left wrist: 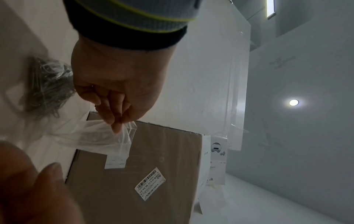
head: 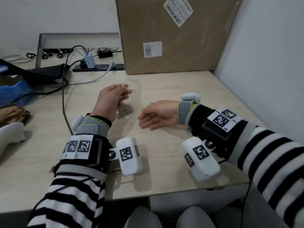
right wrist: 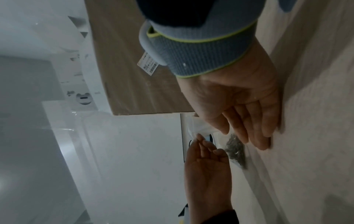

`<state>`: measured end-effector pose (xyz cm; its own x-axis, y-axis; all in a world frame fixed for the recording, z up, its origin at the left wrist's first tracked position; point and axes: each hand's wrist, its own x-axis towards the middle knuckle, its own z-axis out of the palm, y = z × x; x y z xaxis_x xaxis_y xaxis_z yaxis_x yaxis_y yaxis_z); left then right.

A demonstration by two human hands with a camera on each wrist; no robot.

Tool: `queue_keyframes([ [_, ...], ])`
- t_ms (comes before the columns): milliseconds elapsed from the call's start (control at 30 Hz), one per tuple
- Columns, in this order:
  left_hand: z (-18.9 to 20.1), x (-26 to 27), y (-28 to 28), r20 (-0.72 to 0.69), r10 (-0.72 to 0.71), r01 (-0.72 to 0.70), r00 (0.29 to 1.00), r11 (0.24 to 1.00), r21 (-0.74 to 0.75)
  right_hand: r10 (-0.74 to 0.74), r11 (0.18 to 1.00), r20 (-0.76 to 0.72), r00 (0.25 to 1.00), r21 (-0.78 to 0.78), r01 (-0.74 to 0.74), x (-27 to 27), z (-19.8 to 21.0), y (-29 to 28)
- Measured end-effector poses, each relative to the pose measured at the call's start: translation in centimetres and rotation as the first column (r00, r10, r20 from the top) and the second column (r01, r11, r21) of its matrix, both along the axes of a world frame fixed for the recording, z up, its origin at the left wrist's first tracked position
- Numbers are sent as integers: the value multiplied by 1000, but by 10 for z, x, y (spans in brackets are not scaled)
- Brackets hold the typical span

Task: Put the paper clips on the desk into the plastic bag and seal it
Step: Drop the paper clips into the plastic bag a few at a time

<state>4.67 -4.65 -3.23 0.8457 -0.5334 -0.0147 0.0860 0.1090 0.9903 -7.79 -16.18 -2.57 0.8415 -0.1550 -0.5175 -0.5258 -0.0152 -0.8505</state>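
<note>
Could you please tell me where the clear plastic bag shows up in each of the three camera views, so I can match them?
Head: the plastic bag lies at centre, just right of the left hand, which pinches its top edge.
Left wrist: the bag hangs from the fingertips, centre-left, with paper clips bunched inside.
Right wrist: lower centre, between both hands, clips inside.
Shared landmark: the cardboard box with its barcode label.
</note>
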Motion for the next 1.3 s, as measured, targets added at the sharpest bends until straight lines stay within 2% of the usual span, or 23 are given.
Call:
queue_keyframes([
  [67,0,1,1,-4,-1,1,1000,1000,-4,-78,997,27,997,7,78,3,-2,-4],
  [133,0,2,0,-3,-10,9,1000,1000,-5,-145,987,72,987,-54,149,0,-1,-13],
  [300,0,2,-2,-2,-21,21,1000,1000,4,-193,967,222,956,-121,223,-22,16,-37],
  [367,0,1,-3,1,-22,22,1000,1000,5,-269,913,295,917,-226,341,-27,24,-48],
  [433,-1,0,-3,3,-17,17,1000,1000,9,-348,806,308,886,-384,450,-27,24,-57],
  [467,-1,0,-3,6,-17,16,1000,1000,13,-362,751,287,887,-474,460,-25,21,-60],
  [533,-1,0,-3,13,-20,20,1000,1000,22,-308,660,174,935,-669,342,-21,14,-63],
  [600,-2,0,-3,18,-24,23,1000,999,26,-180,592,3,984,-799,110,-17,10,-62],
  [667,-2,0,-4,23,-26,26,999,999,31,-80,536,-130,988,-841,-67,-14,9,-57],
  [733,-2,0,-5,27,-29,28,999,999,38,-18,507,-189,982,-848,-154,-10,11,-49],
  [967,0,-5,-6,64,-110,108,992,994,36,110,338,-292,950,-888,-312,0,8,-40],
  [1133,1,-11,-6,117,-228,222,967,973,64,148,256,-293,944,-911,-323,2,7,-42],
  [1300,2,-16,-6,136,-318,306,938,946,104,196,244,-269,943,-918,-312,0,3,-40],
])
